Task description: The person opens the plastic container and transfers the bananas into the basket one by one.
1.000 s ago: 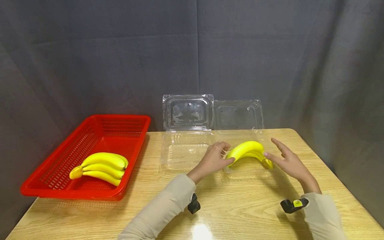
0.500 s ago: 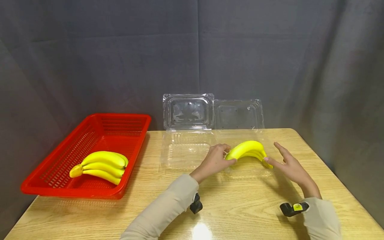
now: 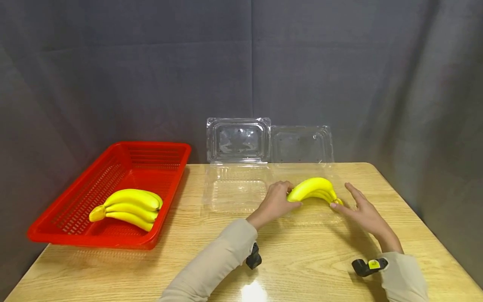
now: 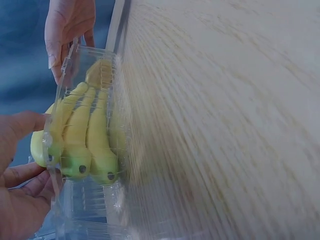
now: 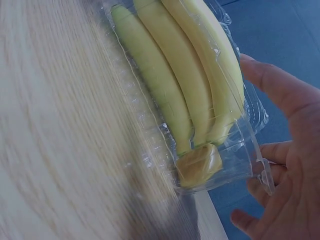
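Observation:
A bunch of yellow bananas (image 3: 312,188) lies in the right clear plastic clamshell container (image 4: 85,52), its stem end to the right. My left hand (image 3: 274,200) holds the bunch's left end, with the thumb at the front and the curled fingers behind. In the left wrist view, the dark banana tips (image 4: 82,169) show beside those fingers through the container wall. My right hand (image 3: 364,214) is beside the stem (image 5: 199,166), its fingers extended and spread. Its thumb is at the bunch's near side, by the stem; whether it presses the fruit or the rim is unclear.
Left of this container stands another clear clamshell (image 3: 237,196), its lid (image 3: 238,140) raised at the back. The right container's lid (image 3: 299,144) also stands up. A red slotted basket (image 3: 154,167) with a second banana bunch (image 3: 130,205) sits at the table's left. Behind hangs a grey curtain (image 3: 151,84).
My left hand has shifted slightly to the right, and the bunch's left end has moved a little the same way. The right hand's fingers are slightly lower; its thumb stays near the stem.

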Action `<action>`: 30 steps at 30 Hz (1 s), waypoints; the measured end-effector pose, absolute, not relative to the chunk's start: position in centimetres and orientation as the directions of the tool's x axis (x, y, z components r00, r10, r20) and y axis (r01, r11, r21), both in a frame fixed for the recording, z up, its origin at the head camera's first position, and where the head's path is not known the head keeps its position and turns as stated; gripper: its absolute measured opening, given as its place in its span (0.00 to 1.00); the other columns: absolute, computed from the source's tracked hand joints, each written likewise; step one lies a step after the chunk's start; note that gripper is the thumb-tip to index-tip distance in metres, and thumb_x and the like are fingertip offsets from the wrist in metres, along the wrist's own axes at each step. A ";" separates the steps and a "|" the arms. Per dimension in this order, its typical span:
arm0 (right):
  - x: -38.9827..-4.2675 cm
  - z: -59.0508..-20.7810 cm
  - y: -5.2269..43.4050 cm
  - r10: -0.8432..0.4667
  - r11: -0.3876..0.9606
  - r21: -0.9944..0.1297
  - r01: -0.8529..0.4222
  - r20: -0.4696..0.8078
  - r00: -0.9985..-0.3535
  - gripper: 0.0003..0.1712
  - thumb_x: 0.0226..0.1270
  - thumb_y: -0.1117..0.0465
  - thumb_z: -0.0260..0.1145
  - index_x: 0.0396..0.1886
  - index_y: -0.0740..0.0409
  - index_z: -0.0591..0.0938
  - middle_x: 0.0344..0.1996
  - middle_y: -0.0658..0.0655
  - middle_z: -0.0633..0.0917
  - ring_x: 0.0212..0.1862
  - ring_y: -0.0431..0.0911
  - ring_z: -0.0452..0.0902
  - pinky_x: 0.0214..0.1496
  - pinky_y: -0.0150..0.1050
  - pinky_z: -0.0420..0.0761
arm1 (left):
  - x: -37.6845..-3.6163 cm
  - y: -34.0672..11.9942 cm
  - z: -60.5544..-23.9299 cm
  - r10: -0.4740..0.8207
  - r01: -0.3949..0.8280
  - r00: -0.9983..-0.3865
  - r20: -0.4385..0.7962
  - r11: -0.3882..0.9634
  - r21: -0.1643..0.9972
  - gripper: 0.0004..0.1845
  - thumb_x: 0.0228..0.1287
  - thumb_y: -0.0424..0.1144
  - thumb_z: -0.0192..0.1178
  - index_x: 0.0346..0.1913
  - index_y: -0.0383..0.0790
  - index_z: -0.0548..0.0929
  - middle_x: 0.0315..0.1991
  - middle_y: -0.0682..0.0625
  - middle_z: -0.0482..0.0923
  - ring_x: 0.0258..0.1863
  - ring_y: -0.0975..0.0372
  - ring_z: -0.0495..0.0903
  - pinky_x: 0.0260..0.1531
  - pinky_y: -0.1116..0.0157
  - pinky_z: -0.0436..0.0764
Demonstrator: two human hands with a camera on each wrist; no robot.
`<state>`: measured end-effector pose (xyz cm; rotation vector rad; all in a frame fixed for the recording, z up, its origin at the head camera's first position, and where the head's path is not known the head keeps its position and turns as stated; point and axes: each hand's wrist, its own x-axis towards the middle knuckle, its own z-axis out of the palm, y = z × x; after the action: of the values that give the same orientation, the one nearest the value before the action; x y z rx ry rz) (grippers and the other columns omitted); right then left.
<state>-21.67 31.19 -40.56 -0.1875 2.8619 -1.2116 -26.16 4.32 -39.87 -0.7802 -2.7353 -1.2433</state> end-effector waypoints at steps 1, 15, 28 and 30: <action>-21.6 -40.6 31.2 -0.121 0.690 -0.717 -0.096 0.017 -0.993 0.55 0.66 0.42 0.63 0.78 0.57 0.41 0.74 0.70 0.43 0.69 0.75 0.43 0.61 0.73 0.53 | -26.2 4.4 -39.9 0.432 0.462 -0.871 0.236 0.551 0.695 0.24 0.53 0.41 0.74 0.50 0.33 0.81 0.40 0.49 0.79 0.38 0.63 0.75 0.35 0.74 0.74; -21.6 -40.9 31.3 -0.150 0.699 -0.706 -0.118 0.017 -0.989 0.59 0.62 0.44 0.68 0.77 0.63 0.41 0.74 0.70 0.42 0.71 0.72 0.37 0.63 0.72 0.47 | -26.0 4.9 -40.1 0.403 0.408 -0.894 0.194 0.558 0.722 0.28 0.51 0.39 0.75 0.55 0.31 0.79 0.47 0.43 0.77 0.43 0.58 0.76 0.39 0.73 0.76; -21.9 -41.1 31.3 -0.148 0.711 -0.694 -0.111 0.007 -0.989 0.62 0.61 0.44 0.69 0.77 0.63 0.39 0.74 0.71 0.41 0.71 0.72 0.37 0.63 0.72 0.48 | -26.1 4.9 -40.3 0.378 0.444 -0.886 0.268 0.529 0.724 0.21 0.53 0.33 0.72 0.51 0.32 0.82 0.40 0.48 0.79 0.39 0.62 0.74 0.35 0.74 0.74; -21.8 -41.2 31.3 -0.150 0.711 -0.694 -0.114 0.009 -0.989 0.62 0.61 0.44 0.69 0.77 0.63 0.39 0.74 0.70 0.41 0.71 0.73 0.38 0.63 0.72 0.48 | -26.1 4.9 -40.3 0.375 0.445 -0.886 0.272 0.525 0.726 0.21 0.53 0.33 0.72 0.51 0.33 0.83 0.39 0.48 0.79 0.38 0.63 0.73 0.35 0.74 0.73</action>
<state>-21.85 31.31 -41.18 -0.2203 2.8609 -1.1554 -26.07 4.92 -40.33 -0.7190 -2.6709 -1.3078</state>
